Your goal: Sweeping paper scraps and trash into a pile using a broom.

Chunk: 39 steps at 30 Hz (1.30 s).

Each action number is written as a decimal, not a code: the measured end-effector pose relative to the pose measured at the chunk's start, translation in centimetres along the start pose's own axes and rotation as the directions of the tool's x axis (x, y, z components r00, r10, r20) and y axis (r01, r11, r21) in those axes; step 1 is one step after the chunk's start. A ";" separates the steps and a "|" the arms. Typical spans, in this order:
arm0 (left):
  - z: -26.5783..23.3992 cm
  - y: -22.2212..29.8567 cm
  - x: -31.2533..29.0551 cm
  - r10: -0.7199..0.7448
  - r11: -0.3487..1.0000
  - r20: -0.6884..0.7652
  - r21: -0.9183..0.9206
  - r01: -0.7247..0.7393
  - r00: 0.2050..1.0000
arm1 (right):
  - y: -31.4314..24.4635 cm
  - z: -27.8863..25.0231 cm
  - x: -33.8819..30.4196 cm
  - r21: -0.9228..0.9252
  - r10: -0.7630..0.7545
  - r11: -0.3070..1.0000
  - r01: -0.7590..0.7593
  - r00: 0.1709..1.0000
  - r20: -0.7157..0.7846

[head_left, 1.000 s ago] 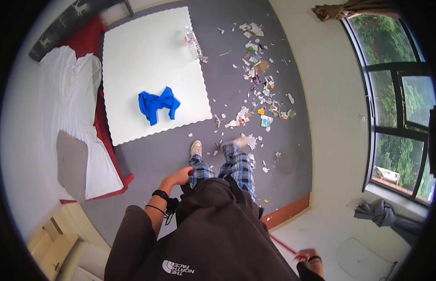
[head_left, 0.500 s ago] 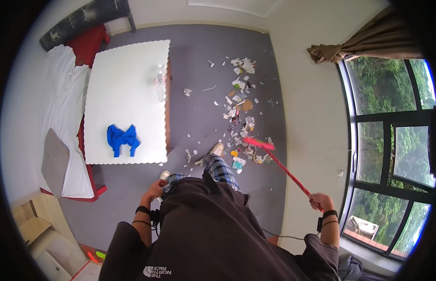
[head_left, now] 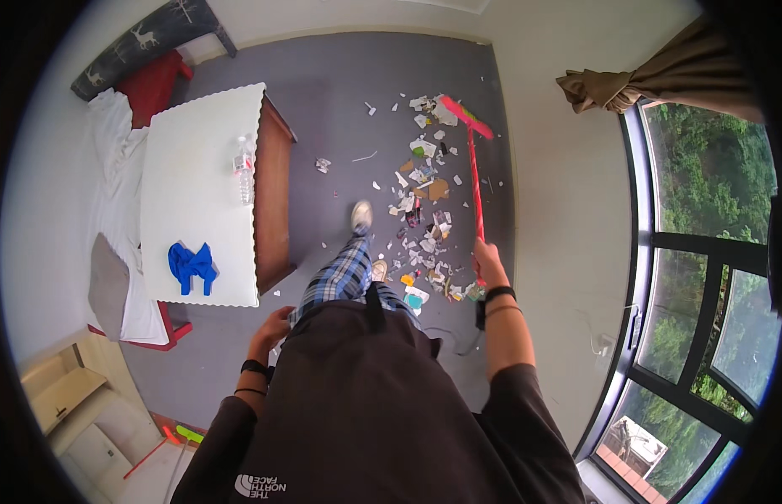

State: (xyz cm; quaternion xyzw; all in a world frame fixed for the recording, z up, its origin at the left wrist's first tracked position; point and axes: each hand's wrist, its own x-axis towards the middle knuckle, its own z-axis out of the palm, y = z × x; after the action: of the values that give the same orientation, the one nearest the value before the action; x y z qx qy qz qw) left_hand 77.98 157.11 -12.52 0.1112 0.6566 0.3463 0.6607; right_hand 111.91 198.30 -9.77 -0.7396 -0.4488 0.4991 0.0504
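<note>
My right hand [head_left: 490, 265] is closed around the red handle of a broom [head_left: 475, 181], my arm stretched forward. The broom's pink-red head [head_left: 465, 116], with some green in it, lies at the far end of a long strip of scattered litter [head_left: 424, 176]. That litter is torn paper, cardboard bits and wrappers on the grey floor. Beside my left thigh hangs my left hand [head_left: 276, 323], loosely bent and partly covered by my clothing. Nothing shows in it, and it is nearest to my plaid trousers [head_left: 336, 273].
To the left stands a table [head_left: 206, 118] with a white scalloped cover, bearing a clear plastic bottle [head_left: 244, 172] and a blue cloth item [head_left: 192, 267]. A white-covered bed [head_left: 113, 185] is behind it. The wall [head_left: 559, 210] and windows [head_left: 693, 168] bound the right side.
My right hand has swung forward and inward, carrying the broom head from the near litter to the far end. One foot has stepped forward, and the table now appears farther left.
</note>
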 end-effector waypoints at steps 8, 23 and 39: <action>6.1 9.6 9.9 -0.126 0.988 -0.012 -0.095 0.125 0.992 | -13.5 1.6 9.7 0.189 0.033 0.980 -0.061 0.988 0.148; 6.9 28.2 23.3 -0.170 0.926 0.081 0.355 0.131 0.982 | -22.6 -0.6 26.1 -0.396 0.109 0.916 0.069 0.905 0.411; 36.7 52.8 36.9 -0.221 0.944 0.156 0.281 0.172 0.963 | -25.4 -12.2 16.3 0.071 0.196 0.955 -0.289 0.789 0.583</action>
State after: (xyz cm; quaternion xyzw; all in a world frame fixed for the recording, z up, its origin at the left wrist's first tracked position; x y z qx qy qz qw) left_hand 92.41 229.49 -5.75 0.1639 0.6405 0.1758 0.7294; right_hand 107.48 229.50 -1.72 -0.6016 -0.3039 0.7329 -0.0929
